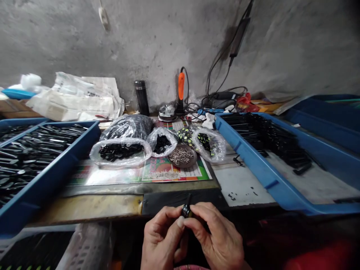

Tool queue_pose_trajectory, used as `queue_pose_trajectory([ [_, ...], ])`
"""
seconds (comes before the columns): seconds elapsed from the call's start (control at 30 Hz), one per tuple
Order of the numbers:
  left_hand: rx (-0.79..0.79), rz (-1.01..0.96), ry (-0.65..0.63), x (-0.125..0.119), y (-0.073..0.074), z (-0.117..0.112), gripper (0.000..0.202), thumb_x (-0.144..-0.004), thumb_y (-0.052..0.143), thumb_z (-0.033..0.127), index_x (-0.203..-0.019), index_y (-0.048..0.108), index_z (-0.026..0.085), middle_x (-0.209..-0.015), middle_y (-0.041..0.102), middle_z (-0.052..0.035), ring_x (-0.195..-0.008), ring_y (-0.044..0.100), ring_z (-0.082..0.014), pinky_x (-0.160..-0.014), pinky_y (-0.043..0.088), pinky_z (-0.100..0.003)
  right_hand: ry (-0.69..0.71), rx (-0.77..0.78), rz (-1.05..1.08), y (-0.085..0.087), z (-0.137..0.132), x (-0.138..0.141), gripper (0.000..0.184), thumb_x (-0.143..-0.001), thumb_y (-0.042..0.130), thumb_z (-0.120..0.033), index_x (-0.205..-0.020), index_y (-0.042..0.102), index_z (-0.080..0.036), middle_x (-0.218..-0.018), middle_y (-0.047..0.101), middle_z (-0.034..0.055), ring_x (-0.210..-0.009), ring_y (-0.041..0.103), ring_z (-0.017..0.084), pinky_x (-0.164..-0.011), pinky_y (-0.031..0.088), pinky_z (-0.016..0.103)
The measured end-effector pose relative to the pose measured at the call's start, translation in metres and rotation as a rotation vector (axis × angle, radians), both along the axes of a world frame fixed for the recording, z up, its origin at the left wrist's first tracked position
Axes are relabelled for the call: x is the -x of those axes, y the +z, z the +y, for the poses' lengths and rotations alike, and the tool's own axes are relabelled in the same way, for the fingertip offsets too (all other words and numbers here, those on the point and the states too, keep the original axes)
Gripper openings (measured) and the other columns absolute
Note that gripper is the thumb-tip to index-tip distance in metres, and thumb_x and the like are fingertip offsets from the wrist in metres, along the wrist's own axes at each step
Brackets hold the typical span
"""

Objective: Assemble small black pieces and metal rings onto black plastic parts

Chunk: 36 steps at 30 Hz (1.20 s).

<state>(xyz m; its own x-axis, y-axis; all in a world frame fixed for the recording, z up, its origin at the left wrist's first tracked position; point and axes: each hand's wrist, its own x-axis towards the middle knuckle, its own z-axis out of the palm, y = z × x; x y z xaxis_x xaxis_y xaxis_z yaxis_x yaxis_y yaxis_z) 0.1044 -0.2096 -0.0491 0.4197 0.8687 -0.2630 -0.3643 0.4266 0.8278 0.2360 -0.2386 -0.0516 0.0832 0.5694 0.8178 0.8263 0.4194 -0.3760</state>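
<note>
Two bare hands, the left hand [161, 240] and the right hand [218, 234], pinch a small black plastic part [186, 212] between them, neither nearer. Their fingers [197, 219] are closed on it, its slim long axis tilting up toward the worktop [242, 183] beyond.

Nothing can be read in full. The printed sheet [174, 171] at the middle shows large coloured letters, partly covered by clear plastic bags [120, 152], and the white paper sacks [81, 99] at far left carry print too small to read.
</note>
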Motion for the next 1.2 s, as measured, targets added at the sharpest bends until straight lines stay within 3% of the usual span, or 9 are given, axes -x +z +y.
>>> queue_pose_trajectory([
  [0.37, 0.049, 0.035, 0.065, -0.004, 0.011, -0.005, 0.043, -0.06, 0.089, 0.05, -0.083, 0.072, 0.017, -0.049, 0.047, 0.0052, -0.04, 0.038, -0.0028, -0.04, 0.028, -0.012, 0.08, 0.15, 0.018, 0.006, -0.006, -0.008, 0.03, -0.113, 0.036, -0.042, -0.104, 0.056, -0.021, -0.088, 0.065, -0.0029, -0.075, 0.067, 0.008, -0.068, 0.053, 0.014],
  [0.53, 0.074, 0.037, 0.137, -0.005, 0.013, -0.008, 0.042, -0.059, 0.09, 0.047, -0.081, 0.07, 0.017, -0.05, 0.046, 0.0059, -0.04, 0.035, -0.0022, -0.04, 0.026, -0.012, 0.045, 0.108, -0.016, 0.005, -0.002, -0.009, 0.036, -0.114, 0.034, -0.042, -0.098, 0.056, -0.019, -0.079, 0.063, -0.0042, -0.065, 0.065, 0.007, -0.06, 0.051, 0.016],
  [0.77, 0.0, 0.012, 0.043, -0.001, 0.0, -0.002, 0.042, -0.067, 0.086, 0.047, -0.088, 0.068, 0.015, -0.051, 0.046, 0.0059, -0.041, 0.035, -0.0032, -0.039, 0.028, -0.013, -0.054, 0.009, -0.164, -0.007, 0.004, -0.008, 0.035, -0.114, 0.034, -0.036, -0.098, 0.056, -0.014, -0.079, 0.062, 0.0008, -0.065, 0.064, 0.012, -0.06, 0.047, 0.023],
  [0.93, 0.0, 0.012, 0.069, 0.001, -0.001, -0.001, 0.041, -0.067, 0.086, 0.047, -0.087, 0.068, 0.015, -0.052, 0.046, 0.0058, -0.041, 0.036, -0.0028, -0.039, 0.028, -0.012, -0.088, -0.04, -0.216, -0.007, 0.006, -0.005, 0.03, -0.113, 0.037, -0.033, -0.1, 0.054, -0.013, -0.075, 0.061, 0.0012, -0.062, 0.063, 0.014, -0.062, 0.047, 0.026],
  [1.2, 0.002, 0.007, 0.03, 0.003, 0.0, 0.0, 0.039, -0.069, 0.084, 0.047, -0.088, 0.07, 0.016, -0.051, 0.046, 0.0053, -0.04, 0.037, -0.003, -0.04, 0.027, -0.013, -0.147, -0.063, -0.096, -0.01, 0.007, 0.002, 0.033, -0.113, 0.039, -0.041, -0.107, 0.054, -0.013, -0.08, 0.065, 0.003, -0.065, 0.066, 0.013, -0.062, 0.049, 0.022],
])
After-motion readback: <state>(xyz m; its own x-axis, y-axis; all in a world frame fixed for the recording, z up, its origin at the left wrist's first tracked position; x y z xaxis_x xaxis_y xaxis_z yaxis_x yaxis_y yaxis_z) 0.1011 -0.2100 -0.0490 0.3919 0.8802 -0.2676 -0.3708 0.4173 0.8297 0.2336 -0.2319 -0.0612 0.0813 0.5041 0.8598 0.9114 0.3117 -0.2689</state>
